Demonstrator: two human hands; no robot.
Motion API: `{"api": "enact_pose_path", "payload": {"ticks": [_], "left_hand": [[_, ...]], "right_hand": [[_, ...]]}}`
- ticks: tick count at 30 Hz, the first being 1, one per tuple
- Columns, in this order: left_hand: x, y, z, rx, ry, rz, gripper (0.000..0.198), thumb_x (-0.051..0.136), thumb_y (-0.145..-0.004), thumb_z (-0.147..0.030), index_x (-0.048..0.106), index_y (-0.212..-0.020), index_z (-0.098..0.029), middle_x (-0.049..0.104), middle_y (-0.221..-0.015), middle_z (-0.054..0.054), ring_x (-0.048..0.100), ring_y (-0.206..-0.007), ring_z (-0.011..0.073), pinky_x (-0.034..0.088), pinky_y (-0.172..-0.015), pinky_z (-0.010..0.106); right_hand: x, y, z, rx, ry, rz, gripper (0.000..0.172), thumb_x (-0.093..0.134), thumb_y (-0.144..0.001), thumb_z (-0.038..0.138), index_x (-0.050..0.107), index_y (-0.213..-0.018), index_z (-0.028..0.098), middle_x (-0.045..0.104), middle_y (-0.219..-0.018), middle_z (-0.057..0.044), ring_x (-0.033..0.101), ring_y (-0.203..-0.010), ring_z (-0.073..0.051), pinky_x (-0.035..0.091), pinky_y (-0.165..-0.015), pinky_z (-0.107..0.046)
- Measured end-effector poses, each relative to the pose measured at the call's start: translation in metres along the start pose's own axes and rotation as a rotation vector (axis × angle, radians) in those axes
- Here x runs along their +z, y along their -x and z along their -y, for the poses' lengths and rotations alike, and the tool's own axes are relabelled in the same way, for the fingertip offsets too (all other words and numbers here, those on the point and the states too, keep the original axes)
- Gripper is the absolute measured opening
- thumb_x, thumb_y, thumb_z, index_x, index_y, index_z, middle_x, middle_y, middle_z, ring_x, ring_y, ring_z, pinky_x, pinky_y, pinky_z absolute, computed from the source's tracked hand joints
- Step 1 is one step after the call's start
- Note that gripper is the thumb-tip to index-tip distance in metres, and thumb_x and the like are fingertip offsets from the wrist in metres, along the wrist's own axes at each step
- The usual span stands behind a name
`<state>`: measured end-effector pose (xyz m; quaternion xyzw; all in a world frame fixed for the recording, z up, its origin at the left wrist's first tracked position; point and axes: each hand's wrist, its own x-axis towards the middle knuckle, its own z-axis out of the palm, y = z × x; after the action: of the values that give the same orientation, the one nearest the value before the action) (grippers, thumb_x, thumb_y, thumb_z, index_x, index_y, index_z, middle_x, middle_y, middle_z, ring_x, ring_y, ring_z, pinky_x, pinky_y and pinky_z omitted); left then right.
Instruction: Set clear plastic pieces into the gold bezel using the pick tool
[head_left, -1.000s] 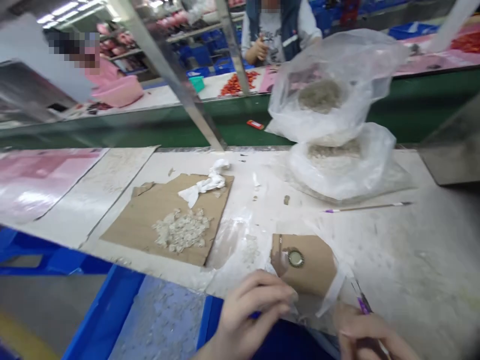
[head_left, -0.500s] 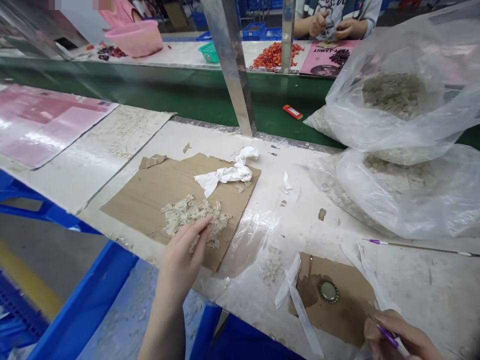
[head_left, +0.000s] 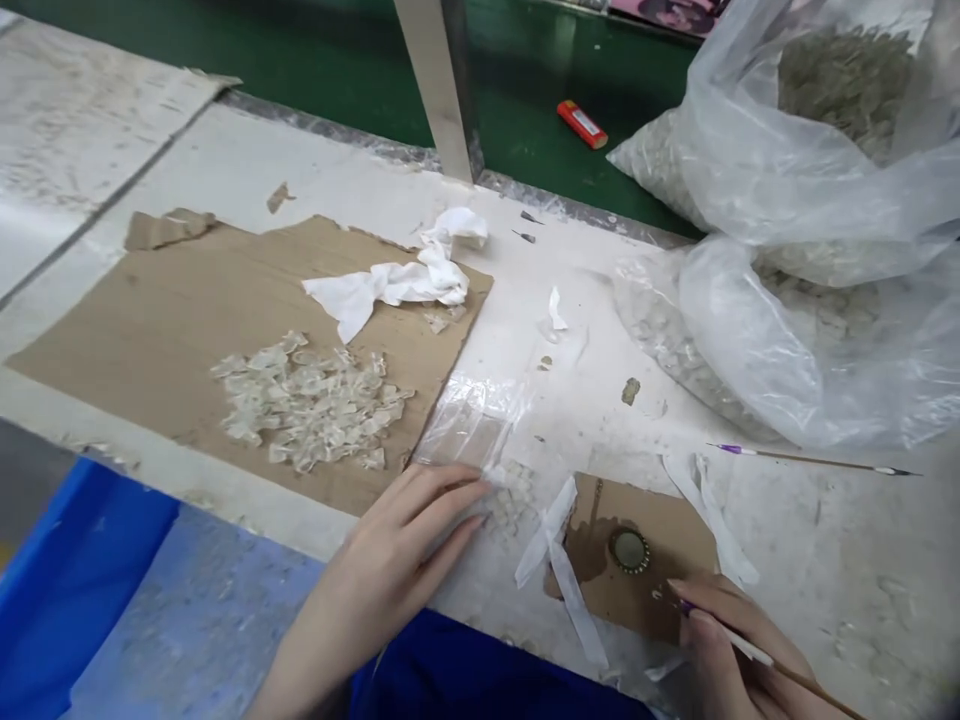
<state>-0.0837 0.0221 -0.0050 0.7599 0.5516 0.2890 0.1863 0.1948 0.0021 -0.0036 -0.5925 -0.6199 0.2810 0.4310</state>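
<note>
My left hand (head_left: 401, 545) lies palm down at the table edge, fingers stretched out and thumb a little apart. Its fingertips reach a small pile of clear pieces (head_left: 514, 500). Pinched in my right hand (head_left: 739, 645) is a thin brush (head_left: 739, 643) with a purple and white end and a wooden handle. Its tip points over a small cardboard piece (head_left: 600, 590), near a tiny pale bit (head_left: 658, 593). On that cardboard sits a bottle cap (head_left: 628, 550). A bigger heap of clear flakes (head_left: 315, 405) rests on the large cardboard (head_left: 172, 310).
White crumpled tissue (head_left: 405, 283) lies on the large cardboard. Clear plastic bags (head_left: 750, 180) with flakes stand at right; a second thin brush (head_left: 810, 458) lies before them. A metal post (head_left: 442, 95) rises at the back, beside a red lighter (head_left: 581, 124) on the green surface.
My left hand has left the big heap and moved right to the small pile. My right hand has shifted left with the brush over the small cardboard. The view has tipped down.
</note>
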Motion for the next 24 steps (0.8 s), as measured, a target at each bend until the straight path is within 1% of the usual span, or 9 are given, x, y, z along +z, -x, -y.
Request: {"api": "enact_pose_path", "payload": {"ticks": [2, 5, 8, 11, 15, 18, 21, 23, 24], "left_hand": [[0.004, 0.002, 0.001, -0.012, 0.027, 0.054, 0.024, 0.051, -0.102, -0.013, 0.068, -0.117, -0.021, 0.076, -0.109, 0.009, 0.073, -0.097, 0.0233, 0.06, -0.085, 0.032], [0.009, 0.005, 0.001, -0.008, 0.077, 0.113, 0.023, 0.049, -0.103, -0.015, 0.068, -0.115, -0.022, 0.076, -0.107, 0.009, 0.073, -0.097, 0.0234, 0.061, -0.085, 0.031], [0.013, 0.006, 0.003, 0.005, 0.1, 0.105, 0.02, 0.048, -0.105, -0.018, 0.068, -0.107, -0.022, 0.075, -0.101, 0.006, 0.073, -0.092, 0.0211, 0.061, -0.083, 0.027], [0.014, 0.006, 0.006, 0.027, 0.121, 0.083, 0.02, 0.049, -0.106, -0.022, 0.069, -0.102, -0.022, 0.074, -0.096, 0.004, 0.074, -0.086, 0.0188, 0.06, -0.079, 0.022], [0.008, 0.006, 0.012, 0.08, 0.132, 0.105, 0.022, 0.049, -0.106, -0.027, 0.071, -0.109, -0.022, 0.075, -0.099, 0.005, 0.076, -0.086, 0.0195, 0.06, -0.081, 0.023], [0.003, 0.008, 0.017, 0.107, 0.129, 0.165, 0.027, 0.049, -0.104, -0.021, 0.071, -0.119, -0.024, 0.077, -0.105, 0.007, 0.076, -0.091, 0.0223, 0.062, -0.084, 0.027], [0.004, 0.011, 0.021, 0.103, 0.136, 0.213, 0.032, 0.048, -0.1, -0.013, 0.071, -0.119, -0.026, 0.078, -0.104, 0.006, 0.076, -0.092, 0.023, 0.063, -0.083, 0.028], [0.007, 0.011, 0.021, 0.068, 0.132, 0.189, 0.032, 0.049, -0.1, -0.011, 0.071, -0.118, -0.026, 0.078, -0.103, 0.006, 0.076, -0.091, 0.023, 0.063, -0.082, 0.029], [0.008, 0.011, 0.019, 0.048, 0.13, 0.148, 0.03, 0.051, -0.1, -0.012, 0.071, -0.117, -0.025, 0.078, -0.103, 0.006, 0.075, -0.091, 0.0228, 0.063, -0.082, 0.029]], "right_hand": [[0.0, 0.002, -0.004, -0.01, 0.059, -0.005, 0.008, 0.071, -0.092, 0.02, 0.078, -0.094, 0.023, 0.079, -0.079, -0.006, 0.074, -0.065, -0.022, 0.06, -0.053, -0.027], [0.004, 0.007, -0.005, 0.005, 0.16, -0.063, 0.004, 0.07, -0.094, 0.022, 0.074, -0.094, 0.022, 0.078, -0.075, -0.005, 0.073, -0.059, -0.019, 0.06, -0.052, -0.025], [0.009, 0.007, -0.002, -0.073, 0.224, -0.039, 0.004, 0.068, -0.095, 0.019, 0.072, -0.094, 0.021, 0.077, -0.074, -0.004, 0.072, -0.056, -0.018, 0.058, -0.048, -0.024], [0.012, 0.002, 0.0, -0.145, 0.238, 0.008, 0.01, 0.063, -0.095, 0.014, 0.069, -0.096, 0.022, 0.076, -0.075, -0.004, 0.073, -0.059, -0.018, 0.06, -0.051, -0.024], [0.014, -0.005, 0.002, -0.212, 0.244, 0.049, 0.017, 0.061, -0.093, 0.007, 0.067, -0.097, 0.022, 0.073, -0.072, -0.002, 0.073, -0.061, -0.018, 0.061, -0.054, -0.025], [0.016, -0.008, 0.003, -0.246, 0.234, 0.072, 0.019, 0.061, -0.092, 0.005, 0.068, -0.096, 0.022, 0.073, -0.07, -0.002, 0.072, -0.059, -0.018, 0.058, -0.049, -0.025], [0.017, -0.009, 0.004, -0.252, 0.235, 0.07, 0.02, 0.061, -0.092, 0.004, 0.068, -0.096, 0.022, 0.071, -0.068, -0.002, 0.071, -0.056, -0.018, 0.056, -0.047, -0.025], [0.017, -0.009, 0.004, -0.248, 0.236, 0.069, 0.02, 0.062, -0.091, 0.004, 0.068, -0.096, 0.022, 0.07, -0.066, -0.001, 0.07, -0.055, -0.018, 0.056, -0.046, -0.024], [0.017, -0.009, 0.004, -0.245, 0.234, 0.071, 0.02, 0.062, -0.091, 0.004, 0.069, -0.095, 0.022, 0.07, -0.066, -0.001, 0.069, -0.055, -0.017, 0.056, -0.047, -0.024]]}}
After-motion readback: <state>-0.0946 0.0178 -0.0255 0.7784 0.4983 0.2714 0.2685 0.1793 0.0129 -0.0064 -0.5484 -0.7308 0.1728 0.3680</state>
